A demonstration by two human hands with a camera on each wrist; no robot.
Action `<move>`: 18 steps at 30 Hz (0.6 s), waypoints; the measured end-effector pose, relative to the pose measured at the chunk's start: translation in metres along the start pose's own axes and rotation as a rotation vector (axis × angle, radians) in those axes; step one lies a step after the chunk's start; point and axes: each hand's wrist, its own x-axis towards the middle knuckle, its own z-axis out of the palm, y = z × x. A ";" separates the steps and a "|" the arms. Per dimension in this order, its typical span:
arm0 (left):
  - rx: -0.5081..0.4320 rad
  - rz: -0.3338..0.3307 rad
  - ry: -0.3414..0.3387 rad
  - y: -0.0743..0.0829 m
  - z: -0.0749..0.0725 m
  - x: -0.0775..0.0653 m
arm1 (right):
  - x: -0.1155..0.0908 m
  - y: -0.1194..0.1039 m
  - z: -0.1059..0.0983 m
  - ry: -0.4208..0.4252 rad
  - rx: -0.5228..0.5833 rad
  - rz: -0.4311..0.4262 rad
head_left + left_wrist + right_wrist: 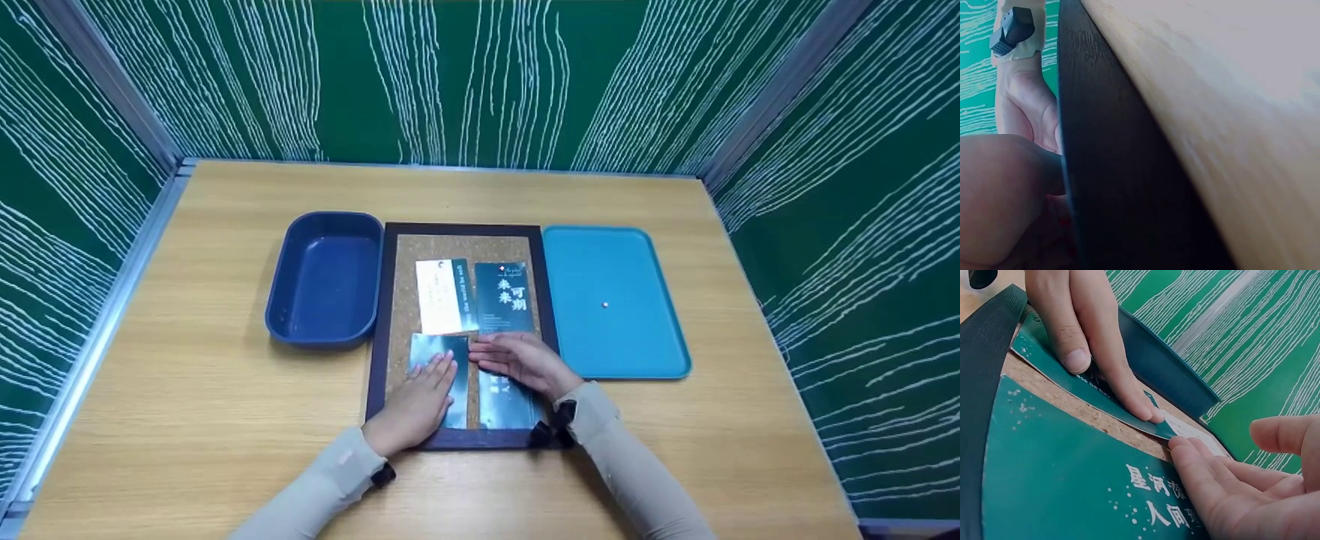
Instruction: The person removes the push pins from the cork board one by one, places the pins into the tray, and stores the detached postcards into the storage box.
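A dark-framed cork board (463, 245) bears four-sided printed cards in two rows. My left hand (416, 401) lies with straight fingers on the lower left green card (435, 345), pressing it down. Beside it, my right hand (525, 364) has extended fingers whose tips meet that card's upper right edge; its thumb stands apart in the right wrist view. Under the right hand is the lower right green card (1072, 467) with white characters, partly covered. Above are a white-and-green card (442, 296) and a green card (491, 300) with a small pin (502, 268) at its top.
To the board's left stands a deep dark blue bin (325, 217). A flat turquoise tray (615, 345) adjoins the right side, with one small pin (605, 304) on it. Green panels with white lines surround the wooden table (195, 315) at the back and sides.
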 end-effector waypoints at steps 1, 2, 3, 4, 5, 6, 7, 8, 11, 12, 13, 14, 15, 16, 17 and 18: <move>0.003 0.002 0.004 0.000 0.000 0.000 | 0.000 0.000 0.000 -0.008 -0.011 -0.003; 0.005 0.004 0.008 0.000 0.000 0.000 | 0.000 0.000 0.001 -0.014 -0.022 -0.006; 0.008 0.006 0.010 0.001 0.000 -0.001 | 0.000 0.000 0.001 -0.021 -0.031 -0.011; 0.009 0.006 0.013 0.001 0.000 -0.001 | 0.000 0.000 0.001 -0.025 -0.036 -0.014; 0.012 0.007 0.014 0.001 0.000 -0.001 | 0.000 0.000 0.002 -0.030 -0.043 -0.018; 0.012 0.008 0.016 0.001 -0.001 -0.001 | 0.000 0.000 0.002 -0.034 -0.049 -0.022; 0.010 0.008 0.016 0.001 -0.001 -0.001 | 0.000 0.000 0.003 -0.030 -0.054 -0.024; 0.009 0.008 0.017 0.001 -0.001 0.000 | -0.001 0.000 0.004 -0.025 -0.060 -0.025; 0.005 0.006 0.018 0.001 0.000 0.000 | -0.001 -0.001 0.007 -0.009 -0.084 -0.026; 0.003 0.006 0.018 0.000 0.000 0.000 | -0.001 -0.001 0.008 -0.004 -0.095 -0.028; 0.002 0.006 0.017 0.000 0.000 0.001 | -0.001 -0.001 0.009 0.003 -0.102 -0.028; 0.001 0.006 0.017 0.000 0.000 0.001 | -0.001 -0.001 0.010 0.007 -0.108 -0.029; 0.001 0.005 0.015 0.000 0.001 0.001 | -0.002 -0.001 0.010 0.010 -0.111 -0.031; -0.001 0.004 0.012 0.000 0.000 0.001 | -0.002 -0.001 0.011 0.012 -0.115 -0.032; -0.003 0.002 0.007 0.000 0.000 0.001 | -0.002 -0.001 0.011 0.013 -0.118 -0.034; -0.004 0.000 0.004 0.000 0.000 0.001 | -0.002 -0.001 0.012 0.012 -0.120 -0.036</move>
